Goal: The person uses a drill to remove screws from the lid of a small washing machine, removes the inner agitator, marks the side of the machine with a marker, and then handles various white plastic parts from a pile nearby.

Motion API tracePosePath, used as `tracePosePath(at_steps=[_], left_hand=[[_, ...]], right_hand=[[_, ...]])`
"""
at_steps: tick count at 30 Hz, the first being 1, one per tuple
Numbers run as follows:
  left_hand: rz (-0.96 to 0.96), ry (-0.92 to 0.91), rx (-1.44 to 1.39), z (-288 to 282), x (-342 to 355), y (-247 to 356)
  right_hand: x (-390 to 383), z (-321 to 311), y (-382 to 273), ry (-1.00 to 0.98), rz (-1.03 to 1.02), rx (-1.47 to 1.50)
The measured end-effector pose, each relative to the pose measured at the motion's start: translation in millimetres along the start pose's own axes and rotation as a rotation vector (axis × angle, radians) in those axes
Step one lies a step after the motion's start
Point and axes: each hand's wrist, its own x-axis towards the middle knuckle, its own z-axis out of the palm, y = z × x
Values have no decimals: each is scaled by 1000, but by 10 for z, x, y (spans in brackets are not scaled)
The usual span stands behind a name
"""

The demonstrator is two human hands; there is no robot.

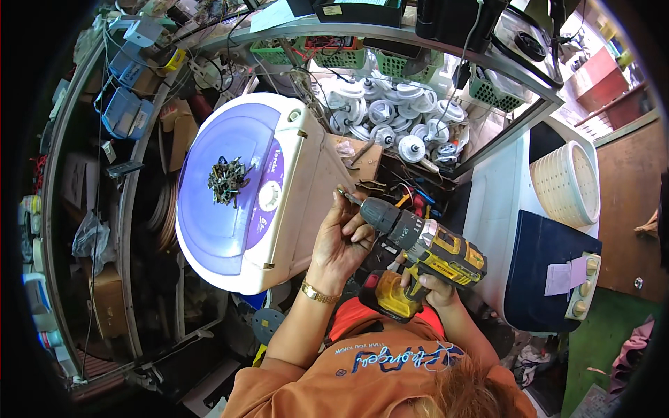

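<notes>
Drill: yellow/blk cordless drill (439, 247), held in front of person's chest, R of the washer (313, 188).
Long axis: runs diag., chuck (380, 214) up-L, rear end down-R; batt. (394, 296) hangs below, twd person.
R hand (437, 289): fingers wrapped round the grip; trigger finger partly hidden.
L hand (339, 240): fingertips up at bit (350, 198); can't tell if pinching it or a small pc. — too small.
Nearer hand: L at bit end, R at grip; chuck lies just R of L fingertips.
Metal parts heap (228, 181): on purple lid (209, 230), L of both hands, well apart from bit.
</notes>
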Motion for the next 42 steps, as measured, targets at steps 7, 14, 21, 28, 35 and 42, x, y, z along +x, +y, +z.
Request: tracePosePath(at_steps=[7, 14, 21, 28, 35, 42], left_hand=[[38, 22, 54, 0, 118, 9], [365, 63, 446, -70, 308, 17], [454, 33, 647, -226, 548, 130], [274, 224, 265, -217, 1146, 286], [411, 230, 133, -436, 1479, 477], [441, 149, 157, -573, 1478, 538]], right_hand=[[122, -15, -37, 4, 1, 3], [257, -10, -34, 27, 25, 32], [494, -124, 35, 42, 146, 78], [1078, -339, 313, 89, 161, 239], [1447, -421, 311, 71, 214, 121], [1541, -492, 366, 60, 268, 86]])
